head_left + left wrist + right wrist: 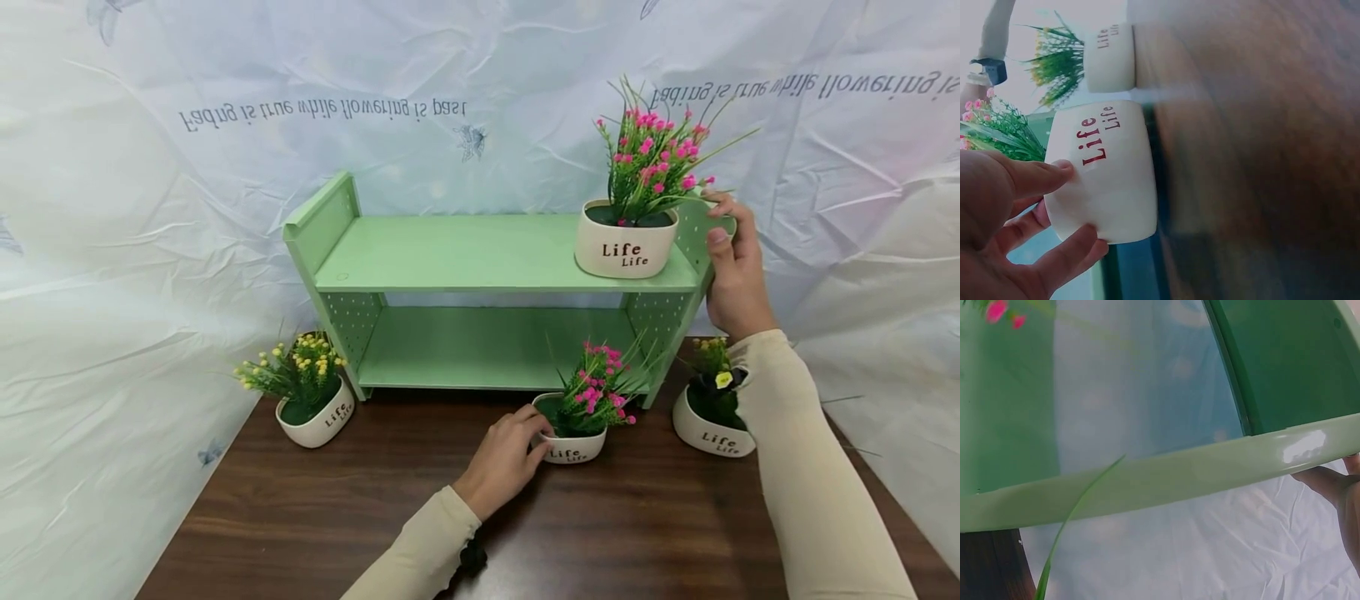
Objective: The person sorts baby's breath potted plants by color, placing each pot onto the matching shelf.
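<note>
One white oval pot of pink flowers (pixel 581 448) is at the tabletop (pixel 337 500), just in front of the green shelf unit (pixel 450 250) toward its right end; whether its base rests or is slightly raised is hard to tell. The left hand (pixel 504 458) pinches it by its left end, thumb on the lettered front, fingers bent round the side. The right hand (pixel 735 275) has its fingers curled over the edge of the shelf unit's right side panel. The pot looks light and stiff, with a smooth wall that could slip and might chip if knocked; that wall, near the rim, seems the place to hold it, since the thin stems would likely bend. The tabletop is dark, wood-grained and faintly glossy. A yellow-flowered pot (pixel 318 421) stands left of the shelf unit, a dark-flowered pot (pixel 705 433) to its right, partly behind the right sleeve (pixel 798 442), and a second pink-flowered pot (pixel 626 250) on its upper level. Behind hangs a pale, creased sheet (pixel 420 167) with flipped printed lettering (pixel 322 110)
</note>
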A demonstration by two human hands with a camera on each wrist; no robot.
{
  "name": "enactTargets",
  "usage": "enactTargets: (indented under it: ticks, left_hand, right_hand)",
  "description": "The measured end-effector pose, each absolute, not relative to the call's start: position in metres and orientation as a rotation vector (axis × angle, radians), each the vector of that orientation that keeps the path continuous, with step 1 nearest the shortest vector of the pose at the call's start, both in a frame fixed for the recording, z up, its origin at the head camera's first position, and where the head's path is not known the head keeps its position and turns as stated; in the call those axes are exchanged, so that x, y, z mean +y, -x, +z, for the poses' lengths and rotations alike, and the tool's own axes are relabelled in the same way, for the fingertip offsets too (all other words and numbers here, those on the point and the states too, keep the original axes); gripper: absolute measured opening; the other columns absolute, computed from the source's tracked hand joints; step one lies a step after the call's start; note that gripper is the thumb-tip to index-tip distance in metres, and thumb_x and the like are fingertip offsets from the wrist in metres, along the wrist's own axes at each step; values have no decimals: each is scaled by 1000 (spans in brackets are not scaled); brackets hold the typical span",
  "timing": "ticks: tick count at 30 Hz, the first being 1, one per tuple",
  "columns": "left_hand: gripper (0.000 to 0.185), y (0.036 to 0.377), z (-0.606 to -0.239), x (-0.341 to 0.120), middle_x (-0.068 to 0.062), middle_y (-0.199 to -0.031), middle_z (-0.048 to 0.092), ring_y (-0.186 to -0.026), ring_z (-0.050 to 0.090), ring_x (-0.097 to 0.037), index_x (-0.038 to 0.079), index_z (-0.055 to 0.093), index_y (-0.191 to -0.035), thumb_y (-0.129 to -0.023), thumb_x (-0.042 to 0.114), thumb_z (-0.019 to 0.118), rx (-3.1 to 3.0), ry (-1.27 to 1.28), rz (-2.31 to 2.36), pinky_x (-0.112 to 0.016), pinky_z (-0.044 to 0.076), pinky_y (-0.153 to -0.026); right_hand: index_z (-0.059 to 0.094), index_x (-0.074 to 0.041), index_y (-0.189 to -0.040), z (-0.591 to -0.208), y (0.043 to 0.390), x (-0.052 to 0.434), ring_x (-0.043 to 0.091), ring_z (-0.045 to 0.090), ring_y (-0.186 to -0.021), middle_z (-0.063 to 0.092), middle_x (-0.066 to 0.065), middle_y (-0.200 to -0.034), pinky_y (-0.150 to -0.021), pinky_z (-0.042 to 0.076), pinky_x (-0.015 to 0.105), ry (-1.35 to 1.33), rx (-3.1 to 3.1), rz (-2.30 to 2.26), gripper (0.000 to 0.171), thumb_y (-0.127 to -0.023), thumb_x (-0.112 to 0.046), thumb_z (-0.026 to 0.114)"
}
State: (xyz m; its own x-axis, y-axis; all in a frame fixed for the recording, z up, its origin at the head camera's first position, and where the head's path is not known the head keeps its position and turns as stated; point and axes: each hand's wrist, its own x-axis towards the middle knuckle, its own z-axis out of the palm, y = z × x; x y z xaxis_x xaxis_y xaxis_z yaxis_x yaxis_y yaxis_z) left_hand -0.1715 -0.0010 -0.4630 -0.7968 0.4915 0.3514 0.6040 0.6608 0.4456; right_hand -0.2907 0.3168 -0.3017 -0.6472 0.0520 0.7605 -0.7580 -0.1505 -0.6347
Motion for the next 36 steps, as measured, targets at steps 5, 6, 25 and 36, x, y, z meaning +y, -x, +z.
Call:
enactTargets:
  ticks: [5,6,25,36]
  left_hand:
    - [10,167,-452,-2,7,-111,67,-90,66,-10,18,76,-110,-101,20,76,-2662,916,-843,-29,56,-81]
    - [10,166,-449,-3,7,-111,67,-91,66,-10,18,76,-110,-101,20,76,-2658,923,-852,-29,56,-81]
    - [10,184,-400,10,4,-112,66,-91,68,-9,16,75,-111,-102,18,74,-2570,992,-839,-23,56,-78]
    - [12,201,-398,22,2,-115,66,-90,65,-10,14,74,-114,-104,20,71,-2598,978,-825,-28,56,-83]
  right_hand:
    - [56,-5,-127,-302,291,317,31,22,-154,40,11,-155,-121,17,35,-808,-1548,1861,37,-106,-33,64]
    - [56,-5,-127,-302,291,317,30,21,-154,40,10,-155,-121,17,34,-806,-1548,1863,36,-106,-33,65]
    - [56,-5,-127,-299,288,314,29,22,-154,41,11,-154,-125,13,35,-804,-1566,1832,30,-108,-29,60]
    - [56,-1,-128,-303,292,317,31,28,-152,46,10,-152,-122,20,35,-803,-1556,1777,37,-107,-32,63]
